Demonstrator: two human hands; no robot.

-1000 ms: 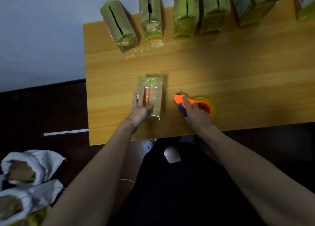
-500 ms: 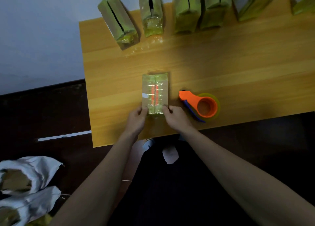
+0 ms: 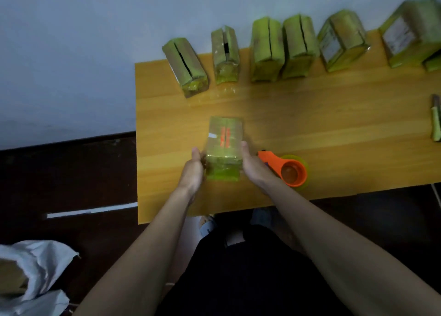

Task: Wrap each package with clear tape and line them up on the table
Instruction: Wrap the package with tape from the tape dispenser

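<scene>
Six green, tape-wrapped rectangular packages [image 3: 267, 51] stand in a row along the far edge of the wooden tabletop [image 3: 310, 115], with part of a seventh showing at the right end. One more green package with orange print [image 3: 224, 146] sits tilted near the front edge, toward the left corner, gripped between both hands: the left hand [image 3: 194, 170] holds its left side, the right hand [image 3: 254, 168] its right side, fingers wrapped around it. One orange tape dispenser holding a clear roll [image 3: 290, 170] lies just beside the right hand. Two white sacks [image 3: 35, 275] sit on the dark floor at the left.
</scene>
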